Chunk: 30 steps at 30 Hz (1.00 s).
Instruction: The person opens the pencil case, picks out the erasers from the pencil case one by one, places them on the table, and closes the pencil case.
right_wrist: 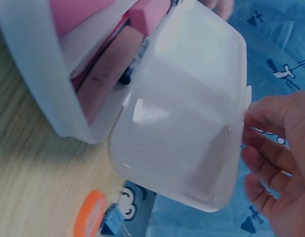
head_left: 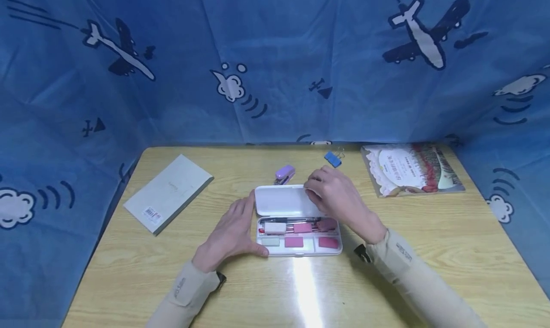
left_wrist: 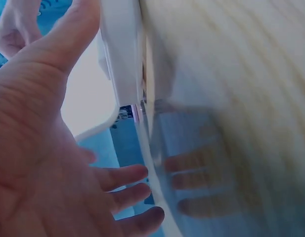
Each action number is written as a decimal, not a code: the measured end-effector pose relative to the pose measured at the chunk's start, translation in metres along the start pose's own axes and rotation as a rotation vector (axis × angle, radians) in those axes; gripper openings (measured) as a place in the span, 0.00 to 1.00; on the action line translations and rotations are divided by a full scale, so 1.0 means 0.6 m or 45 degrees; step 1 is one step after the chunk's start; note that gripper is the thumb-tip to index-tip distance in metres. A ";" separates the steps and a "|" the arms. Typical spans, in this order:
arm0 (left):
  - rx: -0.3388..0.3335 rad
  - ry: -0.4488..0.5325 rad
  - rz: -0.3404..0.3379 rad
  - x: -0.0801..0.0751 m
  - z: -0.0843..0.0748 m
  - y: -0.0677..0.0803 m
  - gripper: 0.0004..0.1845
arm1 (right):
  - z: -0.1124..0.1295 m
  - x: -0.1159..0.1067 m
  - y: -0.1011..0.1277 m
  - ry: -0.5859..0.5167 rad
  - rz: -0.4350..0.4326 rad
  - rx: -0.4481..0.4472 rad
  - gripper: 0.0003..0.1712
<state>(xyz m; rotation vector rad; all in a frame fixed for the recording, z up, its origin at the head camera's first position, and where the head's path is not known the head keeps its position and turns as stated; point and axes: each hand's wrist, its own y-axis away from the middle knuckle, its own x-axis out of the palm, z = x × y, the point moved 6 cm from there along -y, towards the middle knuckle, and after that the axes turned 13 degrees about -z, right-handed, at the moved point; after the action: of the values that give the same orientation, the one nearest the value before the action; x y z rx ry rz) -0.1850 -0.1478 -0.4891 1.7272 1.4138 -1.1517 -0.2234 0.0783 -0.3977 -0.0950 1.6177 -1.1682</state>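
A white pencil case (head_left: 299,252) lies with its lid (head_left: 281,201) raised toward the back. Inside are erasers: a white one (head_left: 275,228), a pale green one (head_left: 270,241) and several pink ones (head_left: 294,242), with pens (head_left: 283,220) behind them. My left hand (head_left: 229,232) spans the case's left side, thumb at the front corner, the other fingers extended. With thumb and curled fingertips my right hand (right_wrist: 281,148) holds the lid's free edge near its tab. In the head view, this hand (head_left: 333,192) hides the lid's right part.
Behind the case sit a purple stapler (head_left: 284,173) and a blue binder clip (head_left: 333,159). An orange round thing (right_wrist: 90,215) shows in the right wrist view. A grey notebook (head_left: 172,192) lies left, a printed booklet (head_left: 408,168) at back right. Blue curtain (head_left: 275,79) surrounds the table.
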 end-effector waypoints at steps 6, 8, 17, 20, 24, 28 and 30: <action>0.025 -0.033 -0.024 -0.004 -0.011 0.003 0.89 | -0.013 0.016 0.010 0.044 0.091 0.058 0.14; 0.023 -0.043 -0.009 -0.003 -0.011 0.004 0.85 | -0.015 0.021 0.015 0.067 0.128 0.070 0.16; -0.011 -0.033 0.058 0.000 -0.006 0.003 0.77 | 0.002 0.028 0.024 0.058 0.174 0.126 0.19; -0.010 -0.028 0.072 0.000 -0.006 0.002 0.77 | 0.032 0.035 0.024 0.032 0.252 0.100 0.16; -0.001 -0.028 0.075 -0.001 -0.006 0.002 0.76 | 0.074 0.060 0.028 -0.007 0.454 0.060 0.09; 0.016 -0.031 0.063 -0.001 -0.005 0.002 0.76 | 0.098 0.087 0.031 0.008 0.603 0.065 0.04; 0.018 -0.030 0.060 0.000 -0.004 0.002 0.76 | 0.103 0.098 0.031 0.037 0.644 0.075 0.03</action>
<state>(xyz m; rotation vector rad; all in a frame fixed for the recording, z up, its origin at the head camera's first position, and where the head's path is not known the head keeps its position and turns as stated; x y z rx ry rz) -0.1833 -0.1461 -0.4880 1.7419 1.3469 -1.1551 -0.1910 0.0145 -0.4478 0.3530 1.5120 -0.8233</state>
